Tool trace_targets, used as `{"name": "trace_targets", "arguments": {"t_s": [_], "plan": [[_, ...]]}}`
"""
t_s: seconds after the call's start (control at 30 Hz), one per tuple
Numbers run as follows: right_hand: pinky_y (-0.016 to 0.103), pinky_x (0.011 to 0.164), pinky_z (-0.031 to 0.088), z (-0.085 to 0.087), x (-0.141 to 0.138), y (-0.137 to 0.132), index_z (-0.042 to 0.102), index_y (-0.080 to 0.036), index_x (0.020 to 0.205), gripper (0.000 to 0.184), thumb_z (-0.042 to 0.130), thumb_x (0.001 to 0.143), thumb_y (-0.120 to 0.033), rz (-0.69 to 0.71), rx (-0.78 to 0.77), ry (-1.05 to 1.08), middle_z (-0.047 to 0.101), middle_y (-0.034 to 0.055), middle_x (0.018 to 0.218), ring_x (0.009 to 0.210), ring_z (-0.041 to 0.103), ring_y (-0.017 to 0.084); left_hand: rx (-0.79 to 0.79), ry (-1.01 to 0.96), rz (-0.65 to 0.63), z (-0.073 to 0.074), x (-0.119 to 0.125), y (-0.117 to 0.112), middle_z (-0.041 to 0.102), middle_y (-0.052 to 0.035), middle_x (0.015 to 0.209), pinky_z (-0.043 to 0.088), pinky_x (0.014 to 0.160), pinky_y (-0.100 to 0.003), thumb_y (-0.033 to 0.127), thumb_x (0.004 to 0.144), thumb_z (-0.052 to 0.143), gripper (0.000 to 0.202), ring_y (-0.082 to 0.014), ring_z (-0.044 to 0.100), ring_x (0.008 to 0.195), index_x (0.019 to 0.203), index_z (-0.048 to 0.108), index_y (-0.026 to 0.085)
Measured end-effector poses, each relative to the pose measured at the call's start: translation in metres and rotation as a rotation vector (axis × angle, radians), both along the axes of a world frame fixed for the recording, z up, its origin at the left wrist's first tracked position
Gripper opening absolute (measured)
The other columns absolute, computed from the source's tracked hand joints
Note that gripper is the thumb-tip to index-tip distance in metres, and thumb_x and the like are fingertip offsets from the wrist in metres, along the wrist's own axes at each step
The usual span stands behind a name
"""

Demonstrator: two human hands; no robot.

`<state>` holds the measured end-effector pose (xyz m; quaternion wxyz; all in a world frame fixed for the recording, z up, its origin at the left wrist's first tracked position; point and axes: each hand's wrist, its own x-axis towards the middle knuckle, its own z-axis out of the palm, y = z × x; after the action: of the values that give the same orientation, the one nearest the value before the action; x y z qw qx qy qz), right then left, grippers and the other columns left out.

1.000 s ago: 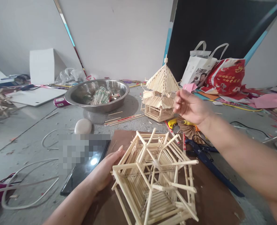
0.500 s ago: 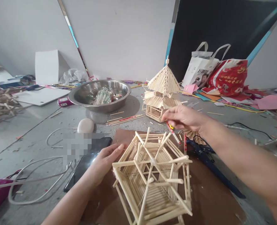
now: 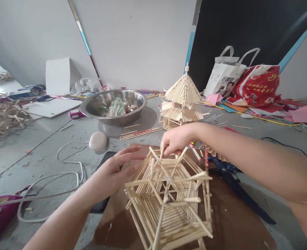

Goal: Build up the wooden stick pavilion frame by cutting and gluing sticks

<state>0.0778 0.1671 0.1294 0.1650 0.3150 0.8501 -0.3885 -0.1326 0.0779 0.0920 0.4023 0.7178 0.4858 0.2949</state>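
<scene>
A wooden stick framework [image 3: 169, 194], six-sided with a slatted floor and spokes meeting at its centre, stands on a brown board [image 3: 228, 222]. Along its left edge lies my left hand [image 3: 123, 168], fingers stretched out; whether they touch the sticks I cannot tell. My right hand [image 3: 176, 139] is closed at the far side, its fingertips curled down just behind an upward-pointing stick and partly hidden. Anything in that pinch is too hidden to name. Farther back rises a stick model pagoda [image 3: 183, 92] with two roofs, its base partly covered by my right hand.
A steel basin [image 3: 111, 116] holding plastic packets stands back left, with loose sticks [image 3: 141, 133] before it. A black phone [image 3: 103, 205] lies under my left arm, near a white cable [image 3: 46, 173]. Blue-handled pliers or glue gun-like tool [image 3: 241, 194] lies right. Bags [image 3: 257, 85] stand behind.
My right hand has come from the pagoda's base toward me, down to the framework's far edge. My left hand has shifted forward and right, closer over the framework's left edge.
</scene>
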Motion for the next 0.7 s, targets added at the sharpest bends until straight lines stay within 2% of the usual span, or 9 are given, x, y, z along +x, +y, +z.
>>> {"name": "trace_targets", "arguments": {"t_s": [0.1,0.17,0.3,0.37,0.47,0.53,0.6,0.7], "plan": [[0.021,0.046,0.032,-0.002,-0.008,0.002,0.066,-0.019,0.089,0.026,0.052,0.068,-0.014,0.098,0.087,-0.053,0.054,-0.0051,0.052,0.043,0.041,0.006,-0.01,0.064,-0.059,0.005,-0.001,0.006,0.048,-0.004,0.123,0.025,0.099,-0.04,0.03,0.072,0.058,0.025,-0.0303,0.033,0.119,0.095,0.066,0.025],[0.021,0.049,0.032,-0.001,-0.01,0.004,0.066,-0.021,0.09,0.028,0.055,0.065,-0.014,0.174,0.207,-0.032,0.059,-0.0041,0.06,0.048,0.044,0.007,-0.008,0.115,-0.116,0.008,-0.001,0.011,0.046,-0.0037,0.125,0.026,0.098,-0.041,0.028,0.072,0.058,0.026,-0.0303,0.036,0.117,0.096,0.065,0.026],[0.023,0.05,0.028,0.003,-0.006,0.004,0.066,-0.02,0.078,0.018,0.06,0.063,-0.026,0.193,0.634,-0.003,0.061,-0.0001,0.066,0.056,0.048,0.011,0.004,0.138,-0.209,0.015,0.004,0.019,0.049,-0.0049,0.121,0.023,0.099,-0.042,0.018,0.066,0.062,0.023,-0.0301,0.038,0.115,0.088,0.068,0.024],[0.024,0.049,0.027,0.004,-0.002,0.004,0.064,-0.019,0.078,0.025,0.061,0.062,-0.037,0.173,0.768,-0.042,0.061,0.002,0.069,0.06,0.05,0.013,0.022,0.136,-0.199,0.016,0.008,0.021,0.051,-0.0058,0.118,0.021,0.1,-0.043,0.013,0.06,0.064,0.024,-0.0307,0.037,0.116,0.082,0.068,0.023],[0.026,0.05,0.029,-0.001,-0.001,0.003,0.063,-0.018,0.082,0.041,0.061,0.057,-0.05,0.206,0.768,-0.194,0.062,0.0042,0.072,0.062,0.053,0.017,0.05,0.194,-0.23,0.015,0.01,0.024,0.049,-0.0041,0.12,0.02,0.1,-0.043,0.012,0.058,0.065,0.027,-0.0303,0.035,0.117,0.082,0.068,0.024],[0.027,0.05,0.031,-0.008,-0.004,0.003,0.063,-0.018,0.081,0.043,0.062,0.055,-0.052,0.24,0.727,-0.288,0.062,0.0052,0.071,0.061,0.054,0.019,0.08,0.262,-0.272,0.011,0.009,0.025,0.049,-0.0029,0.12,0.019,0.1,-0.043,0.016,0.06,0.064,0.028,-0.0294,0.033,0.119,0.086,0.066,0.026],[0.028,0.05,0.032,-0.014,-0.008,0.003,0.064,-0.017,0.079,0.037,0.062,0.057,-0.047,0.261,0.704,-0.324,0.063,0.0061,0.071,0.062,0.055,0.02,0.108,0.299,-0.307,0.008,0.008,0.027,0.049,-0.0022,0.12,0.017,0.101,-0.043,0.02,0.063,0.064,0.028,-0.0287,0.032,0.119,0.089,0.066,0.028],[0.028,0.052,0.034,-0.018,-0.014,-0.001,0.064,-0.018,0.08,0.023,0.058,0.062,-0.031,0.266,0.717,-0.315,0.065,0.0072,0.073,0.066,0.057,0.02,0.126,0.273,-0.355,0.006,0.009,0.03,0.049,0.0003,0.122,0.013,0.102,-0.04,0.02,0.064,0.062,0.026,-0.0273,0.035,0.117,0.088,0.066,0.029]]}}
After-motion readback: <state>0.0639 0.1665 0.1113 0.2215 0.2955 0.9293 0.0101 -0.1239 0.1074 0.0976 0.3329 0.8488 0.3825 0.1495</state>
